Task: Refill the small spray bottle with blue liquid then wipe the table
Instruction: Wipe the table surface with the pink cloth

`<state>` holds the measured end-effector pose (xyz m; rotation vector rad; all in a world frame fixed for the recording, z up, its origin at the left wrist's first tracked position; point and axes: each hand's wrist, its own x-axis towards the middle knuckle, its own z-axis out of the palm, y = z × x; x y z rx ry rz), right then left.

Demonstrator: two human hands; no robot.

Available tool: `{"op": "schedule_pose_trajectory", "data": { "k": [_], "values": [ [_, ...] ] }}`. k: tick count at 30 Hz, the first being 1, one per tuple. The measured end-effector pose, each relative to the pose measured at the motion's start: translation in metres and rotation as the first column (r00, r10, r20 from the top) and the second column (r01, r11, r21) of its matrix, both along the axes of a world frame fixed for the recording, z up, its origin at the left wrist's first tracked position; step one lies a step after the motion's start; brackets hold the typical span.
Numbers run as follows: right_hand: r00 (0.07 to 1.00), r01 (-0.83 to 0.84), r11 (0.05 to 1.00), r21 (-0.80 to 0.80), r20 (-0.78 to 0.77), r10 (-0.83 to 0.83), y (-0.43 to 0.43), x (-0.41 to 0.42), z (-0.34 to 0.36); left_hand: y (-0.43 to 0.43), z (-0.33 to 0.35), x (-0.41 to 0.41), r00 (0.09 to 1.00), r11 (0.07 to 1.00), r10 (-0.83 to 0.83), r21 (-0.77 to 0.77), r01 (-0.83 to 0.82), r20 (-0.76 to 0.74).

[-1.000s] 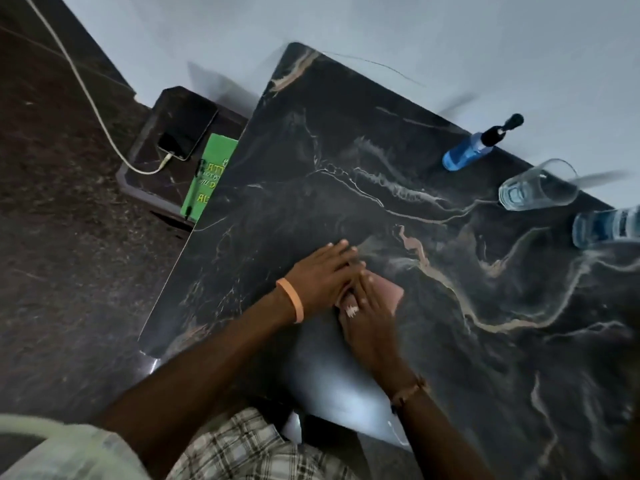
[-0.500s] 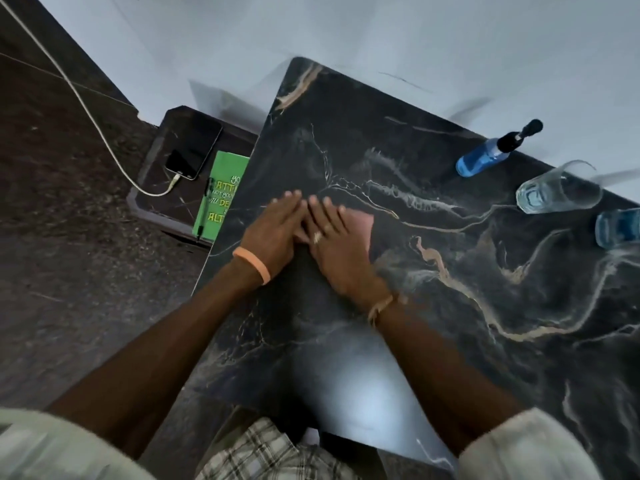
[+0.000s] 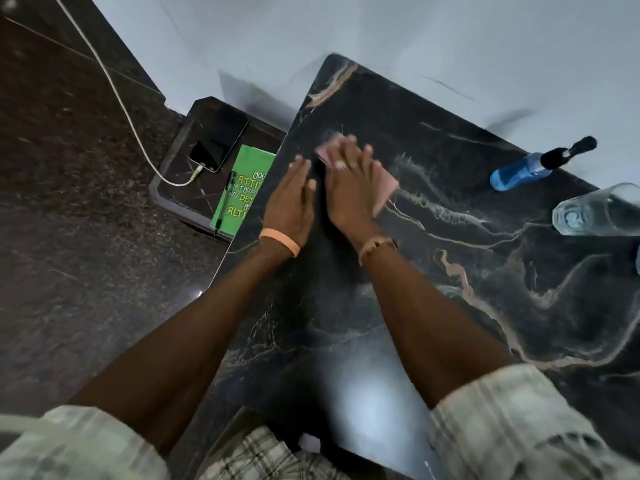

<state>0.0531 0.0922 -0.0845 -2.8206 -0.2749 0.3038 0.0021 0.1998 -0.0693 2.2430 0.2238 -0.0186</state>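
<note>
Marble, black and glossy with tan veins, tops the table. Your right hand lies flat on a soft pink cloth, fingers straight, pressing it to the stone near the far left corner. Your left hand rests flat just beside it, fingers also straight, holding nothing. The small spray bottle, a slim cylinder of blue liquid with a black nozzle, sits well apart by the far edge, near a clear glass tumbler.
</note>
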Motion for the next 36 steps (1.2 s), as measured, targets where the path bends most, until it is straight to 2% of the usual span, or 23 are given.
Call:
{"op": "schedule_pose_trajectory", "data": {
  "k": [3, 5, 6, 8, 9, 10, 11, 12, 14, 15, 16, 17, 19, 20, 21, 23, 25, 26, 28, 30, 32, 34, 36],
  "values": [
    [0.972, -0.235, 0.972, 0.001, 0.013, 0.235, 0.035, -0.012, -0.003, 0.011, 0.003, -0.004, 0.982, 0.983, 0.181, -0.055, -0.178, 0.06],
    [0.929, -0.37, 0.929, 0.0, 0.02, 0.37, 0.025, -0.052, -0.002, 0.013, 0.0, -0.024, 0.974, 0.976, 0.216, 0.014, -0.217, 0.071],
    [0.883, -0.468, 0.884, 0.007, 0.021, 0.468, 0.012, -0.07, -0.001, 0.01, -0.001, -0.039, 0.979, 0.978, 0.196, 0.064, -0.2, 0.062],
    [0.729, -0.684, 0.729, -0.019, 0.001, 0.684, -0.02, -0.088, 0.004, 0.003, -0.006, -0.067, 0.992, 0.985, 0.108, 0.131, -0.115, 0.06],
    [0.663, -0.747, 0.663, -0.046, 0.021, 0.749, -0.036, -0.085, 0.006, -0.002, -0.007, -0.074, 0.996, 0.988, 0.057, 0.137, -0.065, 0.066],
    [0.638, -0.764, 0.64, -0.082, 0.052, 0.768, -0.05, -0.075, 0.007, -0.008, -0.009, -0.075, 0.997, 0.991, 0.008, 0.133, -0.018, 0.072],
    [0.666, -0.736, 0.671, -0.094, 0.08, 0.742, -0.066, -0.064, 0.006, -0.016, -0.01, -0.07, 0.996, 0.992, -0.039, 0.122, 0.03, 0.078],
    [0.734, -0.665, 0.742, -0.09, 0.105, 0.671, -0.083, -0.053, 0.005, -0.025, -0.01, -0.062, 0.993, 0.99, -0.088, 0.115, 0.078, 0.079],
    [0.924, -0.367, 0.928, -0.065, 0.093, 0.372, -0.111, -0.043, 0.009, -0.045, -0.007, -0.04, 0.976, 0.973, -0.207, 0.117, 0.199, 0.064],
    [0.979, -0.182, 0.981, -0.068, 0.084, 0.187, -0.117, -0.05, 0.011, -0.056, -0.006, -0.03, 0.959, 0.956, -0.276, 0.12, 0.268, 0.056],
    [0.993, -0.076, 0.995, -0.06, 0.081, 0.081, -0.121, -0.063, 0.01, -0.067, -0.005, -0.024, 0.938, 0.935, -0.343, 0.116, 0.335, 0.051],
    [0.992, -0.093, 0.995, -0.048, 0.076, 0.096, -0.123, -0.08, 0.007, -0.078, -0.004, -0.02, 0.913, 0.91, -0.405, 0.109, 0.399, 0.044],
    [0.926, -0.373, 0.925, -0.073, 0.026, 0.376, -0.143, -0.107, 0.004, -0.096, -0.006, -0.019, 0.842, 0.836, -0.539, 0.13, 0.533, 0.01],
    [0.889, -0.45, 0.884, -0.128, 0.035, 0.457, -0.163, -0.102, 0.005, -0.105, -0.009, -0.02, 0.796, 0.784, -0.605, 0.169, 0.597, -0.007],
    [0.903, -0.414, 0.897, -0.153, 0.058, 0.427, -0.186, -0.092, 0.006, -0.113, -0.011, -0.023, 0.754, 0.731, -0.657, 0.218, 0.646, -0.031],
    [0.989, -0.093, 0.986, -0.136, 0.097, 0.107, -0.227, -0.076, 0.011, -0.125, -0.013, -0.026, 0.697, 0.646, -0.71, 0.3, 0.702, -0.102],
    [0.979, 0.195, 0.976, -0.098, 0.071, -0.189, -0.241, -0.096, 0.017, -0.139, -0.012, -0.032, 0.691, 0.612, -0.703, 0.354, 0.707, -0.166],
    [0.97, 0.238, 0.966, -0.103, 0.08, -0.23, -0.234, -0.122, 0.013, -0.146, -0.011, -0.037, 0.698, 0.611, -0.692, 0.366, 0.702, -0.183],
    [0.988, 0.137, 0.988, -0.067, 0.079, -0.132, -0.21, -0.175, 0.006, -0.159, -0.011, -0.049, 0.69, 0.609, -0.701, 0.349, 0.712, -0.183],
    [0.992, -0.11, 0.993, -0.035, 0.054, 0.112, -0.212, -0.199, 0.003, -0.173, -0.013, -0.064, 0.679, 0.61, -0.716, 0.325, 0.722, -0.165],
    [0.927, -0.362, 0.928, -0.088, 0.073, 0.368, -0.243, -0.182, 0.006, -0.186, -0.014, -0.077, 0.695, 0.627, -0.701, 0.325, 0.708, -0.16],
    [0.917, -0.374, 0.92, -0.114, 0.1, 0.386, -0.279, -0.157, 0.014, -0.202, -0.014, -0.086, 0.739, 0.664, -0.649, 0.341, 0.665, -0.178],
    [0.972, -0.185, 0.976, -0.118, 0.128, 0.2, -0.318, -0.151, 0.017, -0.225, -0.012, -0.097, 0.768, 0.696, -0.614, 0.333, 0.636, -0.183]
  ]
}}
